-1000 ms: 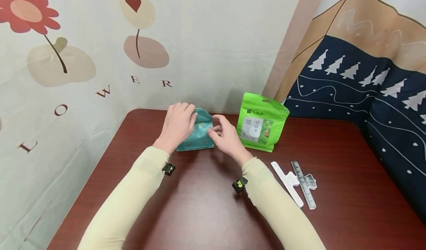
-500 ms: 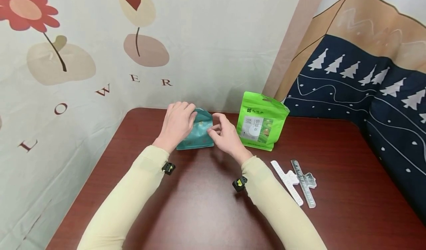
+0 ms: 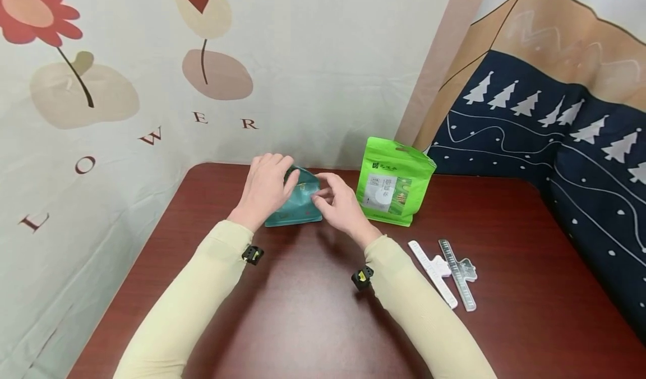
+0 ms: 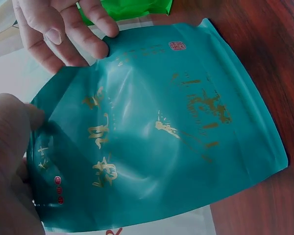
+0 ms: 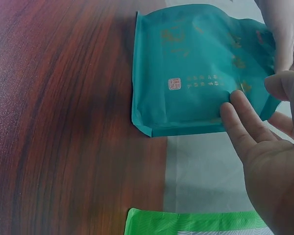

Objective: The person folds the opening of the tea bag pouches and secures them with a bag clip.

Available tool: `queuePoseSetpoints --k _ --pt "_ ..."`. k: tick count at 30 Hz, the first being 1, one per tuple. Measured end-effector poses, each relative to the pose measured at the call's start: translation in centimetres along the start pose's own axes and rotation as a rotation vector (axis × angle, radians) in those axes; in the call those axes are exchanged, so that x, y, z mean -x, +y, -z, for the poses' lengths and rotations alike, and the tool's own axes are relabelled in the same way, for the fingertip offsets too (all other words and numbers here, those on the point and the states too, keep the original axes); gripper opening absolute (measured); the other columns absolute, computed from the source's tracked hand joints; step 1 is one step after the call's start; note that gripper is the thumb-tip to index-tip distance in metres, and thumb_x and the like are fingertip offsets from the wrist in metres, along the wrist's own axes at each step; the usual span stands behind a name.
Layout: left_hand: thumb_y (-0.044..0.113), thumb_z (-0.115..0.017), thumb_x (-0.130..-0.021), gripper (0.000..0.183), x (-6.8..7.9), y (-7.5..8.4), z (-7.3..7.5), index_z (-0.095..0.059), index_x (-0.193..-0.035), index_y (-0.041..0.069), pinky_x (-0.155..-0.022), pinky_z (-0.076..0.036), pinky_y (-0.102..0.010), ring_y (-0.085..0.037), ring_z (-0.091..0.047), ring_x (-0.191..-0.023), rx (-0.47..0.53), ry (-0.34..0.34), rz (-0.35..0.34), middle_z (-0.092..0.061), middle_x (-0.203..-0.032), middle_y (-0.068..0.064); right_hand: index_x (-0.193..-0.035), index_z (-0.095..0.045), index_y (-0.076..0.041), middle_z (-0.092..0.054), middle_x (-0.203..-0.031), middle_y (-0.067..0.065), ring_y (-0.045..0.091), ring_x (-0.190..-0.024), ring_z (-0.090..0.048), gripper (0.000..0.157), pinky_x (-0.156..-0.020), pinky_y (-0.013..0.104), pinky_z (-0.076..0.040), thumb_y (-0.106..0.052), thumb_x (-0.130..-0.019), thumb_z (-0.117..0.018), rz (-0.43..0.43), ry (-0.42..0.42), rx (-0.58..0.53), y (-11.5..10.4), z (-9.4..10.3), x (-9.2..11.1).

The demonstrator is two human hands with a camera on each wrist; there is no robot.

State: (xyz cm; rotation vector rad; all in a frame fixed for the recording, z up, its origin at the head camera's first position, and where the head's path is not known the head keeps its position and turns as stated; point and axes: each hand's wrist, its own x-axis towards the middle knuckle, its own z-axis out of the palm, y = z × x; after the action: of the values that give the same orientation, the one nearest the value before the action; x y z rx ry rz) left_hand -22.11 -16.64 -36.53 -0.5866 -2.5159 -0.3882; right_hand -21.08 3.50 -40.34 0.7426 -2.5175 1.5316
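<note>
A teal stand-up pouch (image 3: 301, 208) with gold print is upright near the back of the table. My left hand (image 3: 264, 185) grips its upper left part; in the left wrist view the thumb lies at the pouch's top edge. On the other side, my right hand (image 3: 340, 202) has loosely bent fingers against the pouch's right side. In the right wrist view two fingertips (image 5: 235, 105) rest on the pouch's side, and the thumb overlaps its top edge. The left wrist view shows that thumb apart from the pouch.
A bright green pouch (image 3: 398, 180) with a pale label stands close to the right hand. Two long clips, one white (image 3: 433, 272) and one clear (image 3: 458, 275), lie at the front right of the dark red table (image 3: 298, 323). Printed cloth (image 3: 313, 76) hangs behind.
The head view has shifted slightly, moving everything a little left and up. Both hands keep about the same places at the teal pouch.
</note>
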Motion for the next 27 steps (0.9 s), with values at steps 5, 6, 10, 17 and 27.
queuePoseSetpoints --k 5,6,10,17,27 --pt "0.038 -0.058 -0.105 0.036 0.06 0.08 0.07 -0.069 -0.101 0.004 -0.094 -0.042 -0.05 -0.034 -0.059 -0.094 0.006 -0.027 0.029 -0.068 -0.097 -0.013 -0.138 -0.056 -0.002 -0.06 -0.129 0.017 0.027 -0.106 -0.073 0.042 -0.09 0.039 -0.059 -0.006 -0.097 -0.065 0.026 0.0 0.012 0.06 -0.12 0.01" --pt "0.04 -0.057 -0.105 0.038 0.04 0.13 0.09 -0.069 -0.099 0.005 -0.095 -0.042 -0.05 -0.034 -0.058 -0.094 0.01 -0.032 0.036 -0.068 -0.096 -0.012 -0.137 -0.056 -0.001 -0.06 -0.129 0.017 0.027 -0.106 -0.072 0.041 -0.09 0.039 -0.059 -0.006 -0.097 -0.065 0.032 0.001 0.016 0.07 -0.13 0.01" --pt "0.041 -0.055 -0.106 0.04 0.0 0.35 0.2 -0.069 -0.095 0.006 -0.095 -0.041 -0.05 -0.033 -0.057 -0.092 0.024 -0.042 0.05 -0.067 -0.094 -0.011 -0.135 -0.058 0.001 -0.06 -0.131 0.018 0.029 -0.108 -0.072 0.039 -0.092 0.04 -0.058 -0.006 -0.098 -0.065 0.056 0.008 0.028 0.07 -0.15 0.05" --pt "0.035 -0.059 -0.104 0.032 -0.13 0.23 0.15 -0.072 -0.102 0.005 -0.094 -0.042 -0.049 -0.033 -0.057 -0.094 -0.001 -0.051 0.037 -0.069 -0.097 -0.011 -0.131 -0.062 0.005 -0.058 -0.137 0.019 0.031 -0.105 -0.073 0.035 -0.09 0.04 -0.059 -0.003 -0.097 -0.064 0.097 0.031 0.047 0.27 -0.2 0.05" --pt "0.026 -0.065 -0.101 0.021 0.08 0.12 0.18 -0.073 -0.106 0.007 -0.094 -0.041 -0.048 -0.032 -0.057 -0.097 -0.007 -0.065 0.01 -0.069 -0.099 -0.01 -0.128 -0.063 0.004 -0.057 -0.137 0.018 0.03 -0.106 -0.073 0.032 -0.092 0.039 -0.058 -0.005 -0.098 -0.064 0.074 0.028 0.034 0.31 -0.34 0.01"
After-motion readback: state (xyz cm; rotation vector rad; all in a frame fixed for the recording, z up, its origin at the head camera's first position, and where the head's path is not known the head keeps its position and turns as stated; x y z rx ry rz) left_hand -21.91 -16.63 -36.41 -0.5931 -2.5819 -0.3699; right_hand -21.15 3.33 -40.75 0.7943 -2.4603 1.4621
